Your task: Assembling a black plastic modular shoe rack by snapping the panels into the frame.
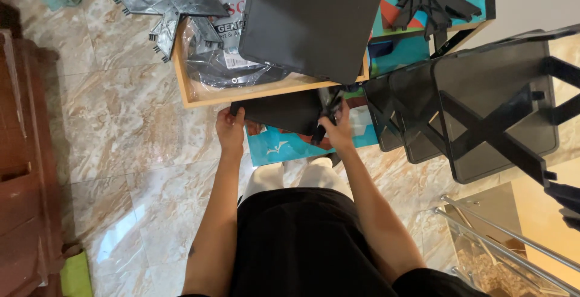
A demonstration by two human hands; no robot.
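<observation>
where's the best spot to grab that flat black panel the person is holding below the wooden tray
Probably by its two short ends, as now: the left hand pinches the flat black plastic panel at its left edge, and the right hand grips the right end beside the black cross-shaped brace. The panel is thin and wide, and its far edge is tucked under the light wooden tray, so come from the near side.

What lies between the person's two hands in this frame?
In the head view, the dark flat panel spans the gap: the left hand grips its left edge, the right hand its right end by a black cross-shaped piece.

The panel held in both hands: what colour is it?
Black panel, seen best in the head view.
</observation>
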